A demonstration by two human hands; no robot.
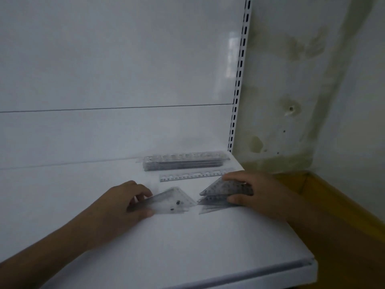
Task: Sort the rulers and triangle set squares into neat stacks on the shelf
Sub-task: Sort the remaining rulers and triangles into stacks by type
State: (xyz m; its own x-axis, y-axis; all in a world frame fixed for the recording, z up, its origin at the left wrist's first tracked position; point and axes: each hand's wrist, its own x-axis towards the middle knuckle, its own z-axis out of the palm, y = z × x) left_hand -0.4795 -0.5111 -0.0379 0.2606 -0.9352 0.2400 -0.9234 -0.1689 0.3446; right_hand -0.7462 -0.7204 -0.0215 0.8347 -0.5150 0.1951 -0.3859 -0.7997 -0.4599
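Note:
On the white shelf (187, 243), my left hand (133, 202) grips a stack of clear triangle set squares (173, 200) by its left end. My right hand (252, 192) holds a second bunch of clear set squares (216, 193), pointed left and tilted up off the shelf, with one lying flat beneath them. Behind the hands a single clear ruler (193, 175) lies flat. A neat stack of clear rulers (185, 161) sits against the back panel.
The white back panel (116, 80) rises behind the shelf, with a slotted upright (239, 76) at its right edge. A stained wall (302, 90) and a yellow ledge (343, 205) lie to the right. The shelf's front edge (250, 274) runs below.

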